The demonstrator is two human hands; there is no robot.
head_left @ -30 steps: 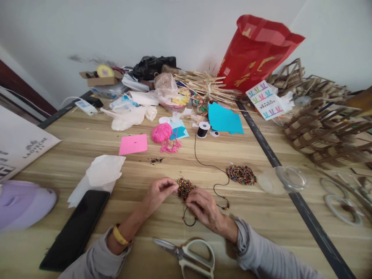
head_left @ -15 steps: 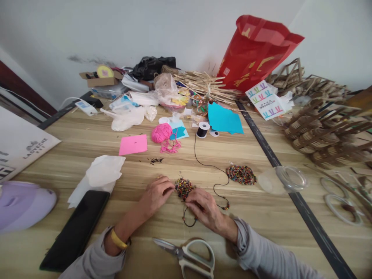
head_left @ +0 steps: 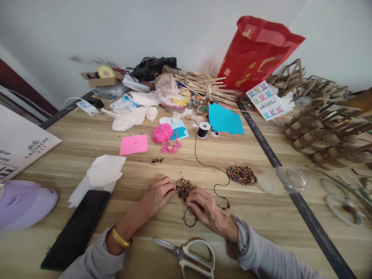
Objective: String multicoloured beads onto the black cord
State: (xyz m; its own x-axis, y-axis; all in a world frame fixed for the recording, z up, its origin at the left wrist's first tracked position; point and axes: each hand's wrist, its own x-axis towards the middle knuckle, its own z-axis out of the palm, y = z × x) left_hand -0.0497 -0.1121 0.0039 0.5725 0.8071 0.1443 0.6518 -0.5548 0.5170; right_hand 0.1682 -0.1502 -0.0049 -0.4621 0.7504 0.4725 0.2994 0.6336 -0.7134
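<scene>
A small heap of multicoloured beads (head_left: pixel 184 188) lies on the wooden table between my hands. My left hand (head_left: pixel 158 193) rests at the heap's left edge, thumb and forefinger brought together; whatever is between the tips is too small to make out. On the heap's near right side, my right hand (head_left: pixel 207 207) pinches the end of a thin black cord (head_left: pixel 213 166). The cord loops below the fingers with a few beads on it and runs back to a spool of black cord (head_left: pixel 203 130). More strung beads (head_left: pixel 241 175) lie to the right.
Scissors (head_left: pixel 186 254) lie near the front edge. A dark phone (head_left: pixel 76 230) and white paper (head_left: pixel 104 174) are at left. Pink yarn (head_left: pixel 162 133), pink paper (head_left: pixel 133 144) and blue sheets (head_left: pixel 226 118) lie farther back. Clear plastic rings (head_left: pixel 293 179) and woven baskets (head_left: pixel 328 135) occupy the right.
Both hands stay almost where they were beside the bead heap. The whole view has shifted very slightly.
</scene>
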